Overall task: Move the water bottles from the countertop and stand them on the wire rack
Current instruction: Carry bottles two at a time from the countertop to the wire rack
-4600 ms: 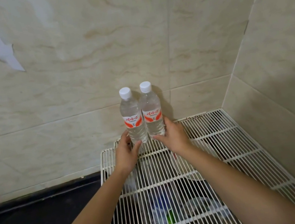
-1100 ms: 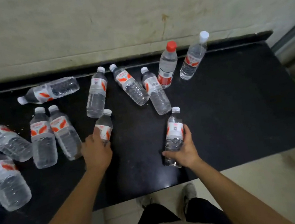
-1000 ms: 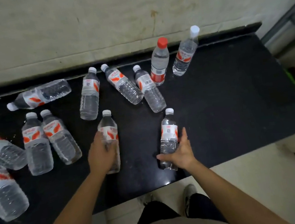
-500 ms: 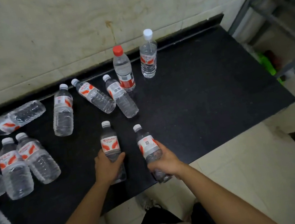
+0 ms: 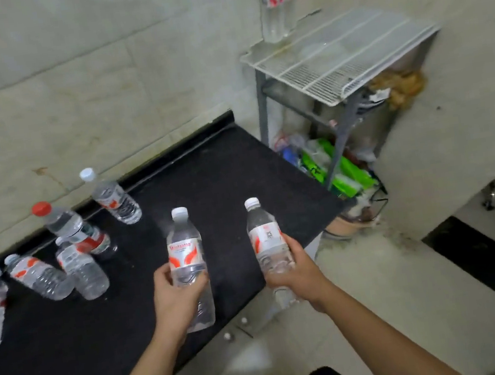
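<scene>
Both hands are loaded: left hand (image 5: 172,296) grips one bottle (image 5: 187,259), right hand (image 5: 296,271) grips another bottle (image 5: 267,241), upright above the black bench (image 5: 222,178). Far right, two bottles (image 5: 275,2) stand on the wire rack (image 5: 345,52); others lie left.

No text fully readable. Clear plastic bottle w/ white cap (image 5: 186,253), left-hand one, has white label w/ red swooshes and a red brand word, too blurred to read. Second clear white-capped bottle (image 5: 266,238): small dark code square, illegible.
</scene>
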